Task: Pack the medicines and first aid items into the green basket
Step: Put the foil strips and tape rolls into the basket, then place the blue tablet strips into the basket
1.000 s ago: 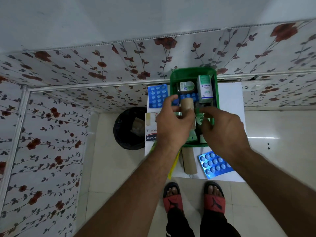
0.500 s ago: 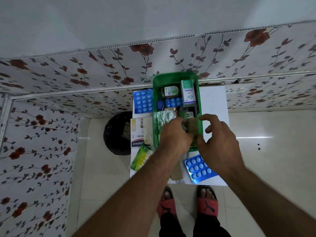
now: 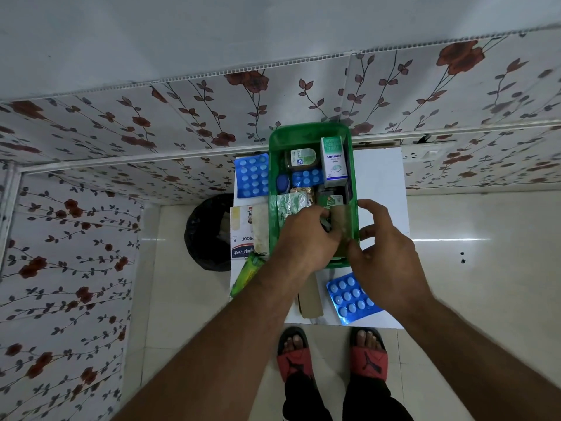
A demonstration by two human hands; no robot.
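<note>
1. The green basket (image 3: 274,165) sits on a small white table (image 3: 381,177), its far end against the floral wall panel (image 3: 182,117). It is already well filled.

2. Both hands work at the near right corner of the basket. The left hand (image 3: 303,241) is curled, its fingertips pinching the left side of a tan bandage roll (image 3: 341,221). The right hand (image 3: 385,253) is half spread, its thumb at the roll's near end, its index finger arched over the basket rim. The roll looks to be going down into a free gap along the right wall — two hands likely because the slot is tight.

3. Packed so far, at the far end: a small bottle (image 3: 302,158) lying down, an upright white-and-green Optibex box (image 3: 334,162), a short blue blister strip (image 3: 306,177) and a blue cap (image 3: 282,182). Nearer lie a crumpled silver foil strip (image 3: 290,203) and a small green pack (image 3: 331,199). Tall items stand at the back, probably to leave the near end open.

4. Waiting on the table:
   - a blue blister sheet (image 3: 252,174), touching the basket's left wall
   - a plaster box (image 3: 243,230), just beside that wall
   - a green sachet (image 3: 247,273), hanging over the table's left edge
   - a second tan roll (image 3: 309,299), near the front edge
   - another blue blister sheet (image 3: 349,296), beside it

5. Judgement — about halfway; flat sheets could slide in along the walls last.
</note>
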